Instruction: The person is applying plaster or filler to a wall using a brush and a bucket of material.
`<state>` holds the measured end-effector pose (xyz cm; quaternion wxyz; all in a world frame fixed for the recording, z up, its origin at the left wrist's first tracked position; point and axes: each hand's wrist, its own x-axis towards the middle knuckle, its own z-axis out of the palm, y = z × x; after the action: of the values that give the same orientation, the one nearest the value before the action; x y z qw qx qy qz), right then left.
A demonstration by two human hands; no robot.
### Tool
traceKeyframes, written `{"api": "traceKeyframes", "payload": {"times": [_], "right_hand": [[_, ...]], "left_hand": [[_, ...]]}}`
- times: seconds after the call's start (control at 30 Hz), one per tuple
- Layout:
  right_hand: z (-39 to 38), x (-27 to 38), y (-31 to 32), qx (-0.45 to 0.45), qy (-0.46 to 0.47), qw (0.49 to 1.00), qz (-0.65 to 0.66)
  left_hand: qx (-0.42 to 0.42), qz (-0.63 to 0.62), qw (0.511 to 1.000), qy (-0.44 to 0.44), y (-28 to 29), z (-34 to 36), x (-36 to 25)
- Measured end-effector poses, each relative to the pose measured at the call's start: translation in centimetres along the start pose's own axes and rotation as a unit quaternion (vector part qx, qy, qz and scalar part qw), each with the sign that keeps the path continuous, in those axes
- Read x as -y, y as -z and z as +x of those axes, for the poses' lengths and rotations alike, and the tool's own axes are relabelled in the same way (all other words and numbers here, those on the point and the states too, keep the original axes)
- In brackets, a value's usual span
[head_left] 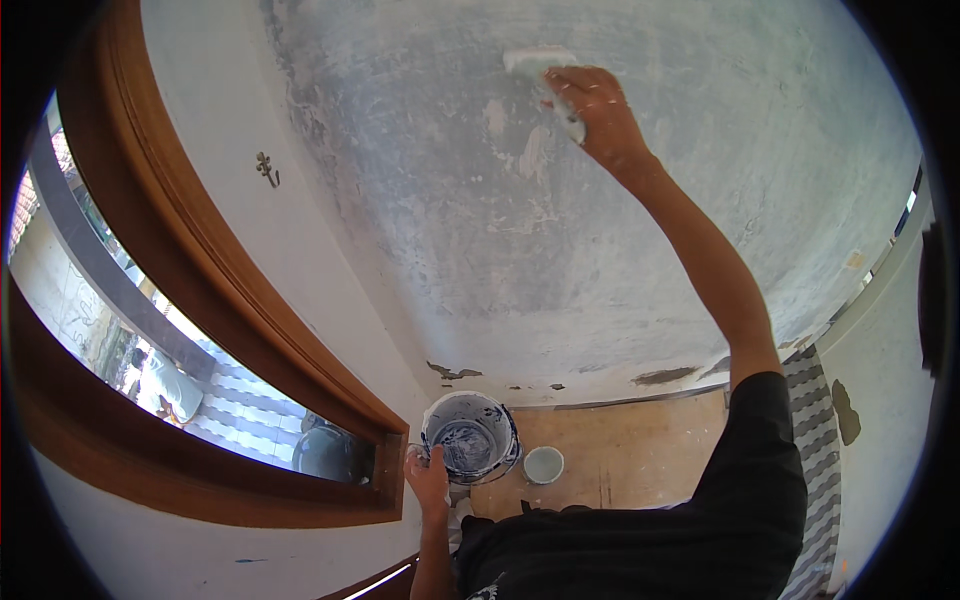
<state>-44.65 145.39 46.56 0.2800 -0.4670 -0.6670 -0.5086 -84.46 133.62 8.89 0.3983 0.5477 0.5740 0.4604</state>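
My right hand (595,110) is raised to the mottled grey-white wall (420,200), fingers closed on a pale, putty-smeared flat tool (530,62) that lies against the surface. Low on the left, beside the wooden frame, my left hand (428,478) has curled fingers around something light that I cannot make out. It is next to a paint-stained bucket (468,440) with dark residue inside. A small pale tub (543,464) stands to the bucket's right on a brown board (630,450).
A wooden-framed opening (250,325) fills the left side; through it a person (170,385) in light clothing is on the tiled floor (245,410) outside. A metal hook (267,170) is fixed beside the frame. Grey patterned flooring (808,430) runs along the right, by another wall (880,390).
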Motion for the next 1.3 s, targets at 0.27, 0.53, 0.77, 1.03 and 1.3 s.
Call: {"api": "traceKeyframes", "payload": {"times": [0.27,0.53,0.77,1.03,1.3], "right_hand": [[-16.1,7.6,-5.8,0.236,0.015,0.965,-0.117],[-19.5,8.6,-6.2,0.219,0.004,0.976,-0.008],[-9.9,0.5,-7.1,0.267,0.049,0.957,0.104],[5.9,-3.6,-1.7,0.097,0.097,0.99,-0.027],[-5.6,1.9,-7.8,0.154,0.054,0.98,-0.112]], "left_hand": [[0.004,-0.03,0.999,0.04,0.0,-0.3,0.1],[-0.005,-0.008,0.999,0.038,1.9,-0.5,0.9],[-0.003,-0.054,0.998,0.021,1.6,-0.1,0.1],[0.005,-0.056,0.998,0.02,1.6,0.2,-0.3],[-0.007,-0.002,0.999,0.049,1.6,0.6,2.3]]}}
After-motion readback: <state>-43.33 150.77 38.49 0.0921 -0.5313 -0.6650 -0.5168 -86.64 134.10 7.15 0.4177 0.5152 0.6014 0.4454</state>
